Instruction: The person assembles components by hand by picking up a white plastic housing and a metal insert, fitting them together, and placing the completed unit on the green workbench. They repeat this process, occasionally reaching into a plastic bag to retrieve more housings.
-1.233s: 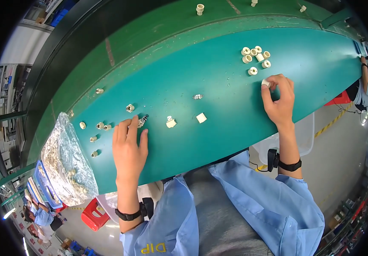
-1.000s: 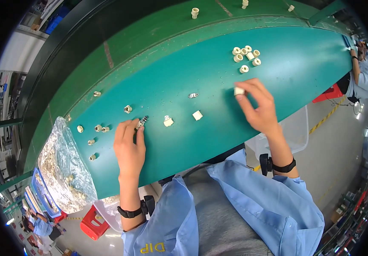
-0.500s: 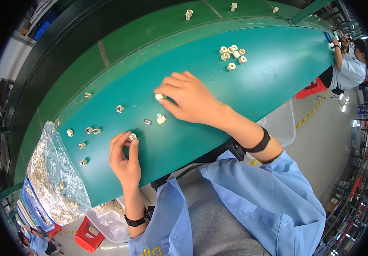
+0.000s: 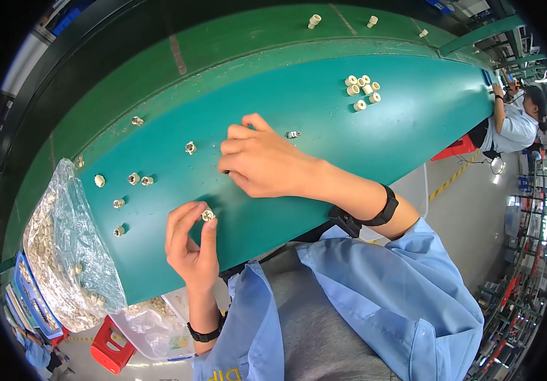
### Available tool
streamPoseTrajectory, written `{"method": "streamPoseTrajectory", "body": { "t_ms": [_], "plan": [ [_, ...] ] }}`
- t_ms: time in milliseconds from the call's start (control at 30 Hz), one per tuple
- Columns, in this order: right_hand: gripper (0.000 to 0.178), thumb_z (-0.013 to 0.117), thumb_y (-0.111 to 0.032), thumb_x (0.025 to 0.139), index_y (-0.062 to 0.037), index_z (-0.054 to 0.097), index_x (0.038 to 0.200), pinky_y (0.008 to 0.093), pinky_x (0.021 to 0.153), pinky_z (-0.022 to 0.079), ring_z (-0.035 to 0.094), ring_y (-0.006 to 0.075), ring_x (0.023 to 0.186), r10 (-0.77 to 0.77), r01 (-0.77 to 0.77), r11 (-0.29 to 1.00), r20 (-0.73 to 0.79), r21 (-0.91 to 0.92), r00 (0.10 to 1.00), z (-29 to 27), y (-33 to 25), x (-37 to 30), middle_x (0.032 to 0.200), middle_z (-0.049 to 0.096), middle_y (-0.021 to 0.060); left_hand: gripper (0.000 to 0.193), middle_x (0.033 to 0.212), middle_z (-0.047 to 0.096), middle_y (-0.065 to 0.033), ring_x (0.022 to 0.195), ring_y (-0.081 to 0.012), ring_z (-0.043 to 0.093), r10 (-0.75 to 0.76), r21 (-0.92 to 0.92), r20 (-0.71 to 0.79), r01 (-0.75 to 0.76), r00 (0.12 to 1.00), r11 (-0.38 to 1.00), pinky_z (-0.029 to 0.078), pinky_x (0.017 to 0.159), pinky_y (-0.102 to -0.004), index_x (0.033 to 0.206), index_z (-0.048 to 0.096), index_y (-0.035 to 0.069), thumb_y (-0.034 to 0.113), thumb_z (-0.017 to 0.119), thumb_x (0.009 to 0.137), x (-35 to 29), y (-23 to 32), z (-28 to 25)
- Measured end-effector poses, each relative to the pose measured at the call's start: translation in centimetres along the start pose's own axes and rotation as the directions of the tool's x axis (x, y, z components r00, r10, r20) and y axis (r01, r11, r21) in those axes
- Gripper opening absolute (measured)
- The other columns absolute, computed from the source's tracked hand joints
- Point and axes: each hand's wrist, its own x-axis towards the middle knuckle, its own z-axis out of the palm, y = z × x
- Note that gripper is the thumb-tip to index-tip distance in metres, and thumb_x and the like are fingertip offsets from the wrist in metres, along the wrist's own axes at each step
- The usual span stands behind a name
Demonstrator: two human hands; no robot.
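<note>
Between the thumb and fingers of my left hand [image 4: 191, 247] is a small cream plastic fitting [image 4: 208, 216], its open end facing up. My right hand [image 4: 264, 159] is over the green table just beyond, fingers curled down and pinched together. A small dark bit shows at its fingertips, but the fingers hide what it is. Beside the right hand, on its far side, lies a small metal piece [image 4: 293, 134]. To the left of that hand, a cream fitting with a metal insert [image 4: 190, 148] stands on the table.
More fittings [image 4: 134, 179] are scattered at the left. Several cream caps [image 4: 360, 105] are grouped at the far right. A clear plastic bag [image 4: 89, 254] full of cream parts sits at the table's left end, near a red stool [image 4: 112, 346]. Another person [image 4: 518, 120] works at the far right.
The cream cap in my right hand is out of sight, and that hand has come lower over the table. My left hand still grips its fitting. The whole view has shifted slightly.
</note>
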Motion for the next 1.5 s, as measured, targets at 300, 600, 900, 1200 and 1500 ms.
{"method": "streamPoseTrajectory", "body": {
  "t_ms": [300,600,900,1200,1500],
  "plan": [
    [0.01,0.074,0.002,0.082,-0.0024,0.07,0.089,0.0307,0.073,0.052,0.067,0.0135,0.075,0.27,-0.172,0.576,0.013,0.799,0.963,-3.3,-4.3,0.0,0.083,0.07,0.0058,0.029,0.11,0.066,-0.0172,0.098,-0.0243,0.064,0.017,-0.056,-0.058,-0.02,0.998,0.998,0.052,0.085,-0.0325,0.113,0.07,-0.006,-0.01,0.075,0.085,-0.2,1.1,0.0],
    [0.009,0.078,-0.002,0.083,-0.0036,0.069,0.087,0.0311,0.072,0.05,0.068,0.0158,0.069,0.119,0.03,0.682,-0.152,0.731,0.981,-4.4,-5.7,-0.6,0.075,0.069,0.0048,0.031,0.105,0.065,-0.0171,0.094,-0.0269,0.062,0.127,0.039,-0.045,-0.126,0.991,0.991,0.051,0.08,-0.0351,0.11,0.07,-0.006,-0.012,0.075,0.08,0.2,2.4,0.3],
    [0.013,0.079,-0.005,0.082,-0.0044,0.066,0.081,0.0312,0.071,0.049,0.068,0.0176,0.066,0.141,-0.054,0.709,-0.066,0.704,0.988,-5.2,-5.5,-0.7,0.071,0.068,0.0034,0.033,0.101,0.065,-0.0165,0.089,-0.0286,0.062,0.192,0.144,0.013,-0.192,0.981,0.971,0.05,0.075,-0.0362,0.109,0.07,-0.005,-0.01,0.077,0.077,0.7,3.3,0.5],
    [0.013,0.078,-0.006,0.083,-0.004,0.066,0.08,0.0329,0.066,0.051,0.068,0.0191,0.067,0.11,-0.131,0.712,0.074,0.69,0.991,-6.3,-4.7,-0.7,0.071,0.068,0.0048,0.032,0.099,0.066,-0.0154,0.087,-0.0295,0.062,0.188,0.198,0.054,-0.195,0.981,0.961,0.05,0.075,-0.0371,0.107,0.071,-0.005,-0.009,0.078,0.076,0.8,3.8,0.8],
    [0.012,0.077,-0.007,0.083,-0.0044,0.066,0.079,0.0338,0.064,0.051,0.068,0.0196,0.068,0.091,-0.138,0.724,0.105,0.676,0.99,-6.5,-4.5,-0.7,0.071,0.068,0.0048,0.032,0.097,0.066,-0.0145,0.086,-0.0291,0.062,0.182,0.198,0.073,-0.193,0.981,0.961,0.05,0.075,-0.0375,0.106,0.072,-0.004,-0.009,0.078,0.075,0.8,4.0,0.9]
  ]
}}
